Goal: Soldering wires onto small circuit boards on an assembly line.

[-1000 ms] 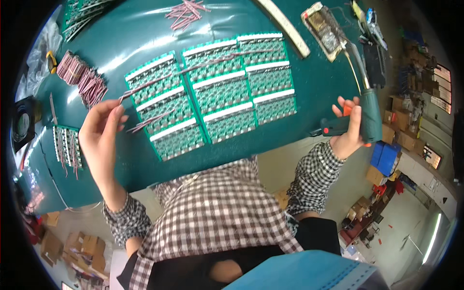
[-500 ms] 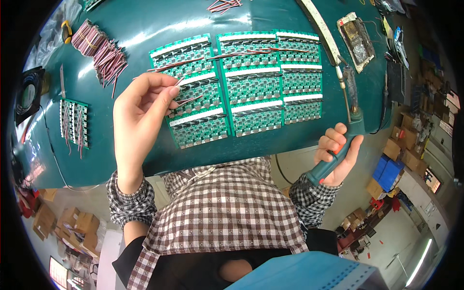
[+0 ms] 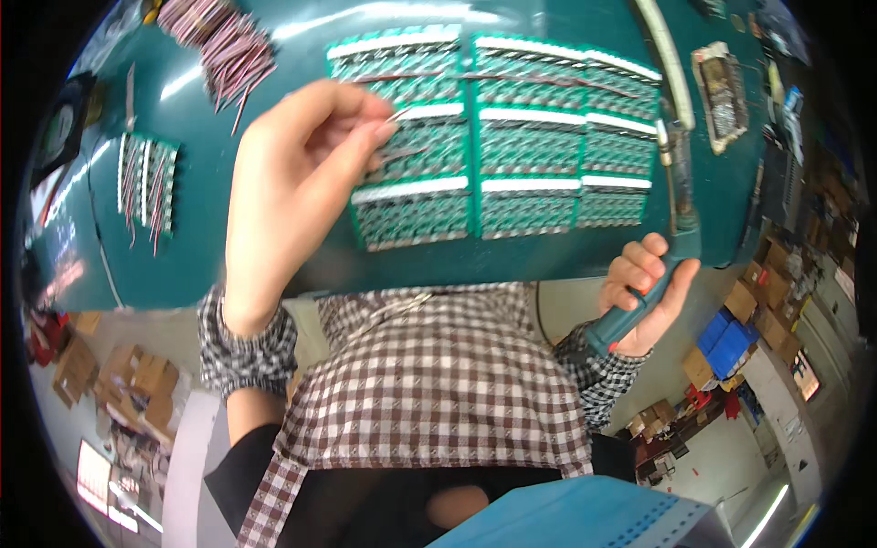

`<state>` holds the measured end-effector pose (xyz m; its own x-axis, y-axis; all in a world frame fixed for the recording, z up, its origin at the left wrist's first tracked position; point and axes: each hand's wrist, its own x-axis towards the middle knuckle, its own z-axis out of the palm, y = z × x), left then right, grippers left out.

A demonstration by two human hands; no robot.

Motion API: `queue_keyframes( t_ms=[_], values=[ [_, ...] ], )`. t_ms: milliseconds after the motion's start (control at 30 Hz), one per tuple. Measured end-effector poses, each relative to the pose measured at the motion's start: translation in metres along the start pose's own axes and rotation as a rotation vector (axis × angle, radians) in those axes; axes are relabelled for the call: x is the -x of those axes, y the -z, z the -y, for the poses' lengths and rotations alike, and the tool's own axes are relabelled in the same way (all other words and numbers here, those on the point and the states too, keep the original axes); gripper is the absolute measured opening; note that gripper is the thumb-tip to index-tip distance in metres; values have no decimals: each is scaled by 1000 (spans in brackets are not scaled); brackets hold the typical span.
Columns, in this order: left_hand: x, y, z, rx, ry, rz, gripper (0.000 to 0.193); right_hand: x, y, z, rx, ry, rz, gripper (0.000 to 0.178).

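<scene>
Soldering gun (image 3: pixel 687 241) in right hand (image 3: pixel 650 315), barrel (image 3: pixel 681 173) pointing away

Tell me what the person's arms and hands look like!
The left grip and right grip are bare hands. The left sleeve and right sleeve are black-and-white checked, puffy and bunched up. Toward the left elbow, a bare forearm shows, then a black top.

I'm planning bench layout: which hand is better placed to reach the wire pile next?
Probably the left hand: it is nearer the wire pile, though it seems to pinch a thin wire. The right hand is beyond the circuit boards, wrapped around a green-handled tool.
</scene>
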<state>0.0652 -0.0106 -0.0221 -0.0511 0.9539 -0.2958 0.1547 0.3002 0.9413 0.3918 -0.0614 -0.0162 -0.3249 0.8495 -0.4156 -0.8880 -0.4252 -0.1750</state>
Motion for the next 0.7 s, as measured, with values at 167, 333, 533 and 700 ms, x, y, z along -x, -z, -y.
queue_keyframes(
  t_ms=[167, 333, 533, 700],
  values=[
    [-7, -2, -5, -280, -25, 77, 9, 7, 2, -6, 513, 190, -99, 47],
    [7, -33, -6, -490, -212, 49, 5, 21, 8, -6, 701, 240, -99, 50],
    [3, -27, 7, -538, -196, 48, 6, 20, 4, -26, 1055, 350, -121, 49],
    [-3, -26, 14, -612, -231, 24, 6, 18, -3, -39, 1028, 343, -184, 46]
  ],
)
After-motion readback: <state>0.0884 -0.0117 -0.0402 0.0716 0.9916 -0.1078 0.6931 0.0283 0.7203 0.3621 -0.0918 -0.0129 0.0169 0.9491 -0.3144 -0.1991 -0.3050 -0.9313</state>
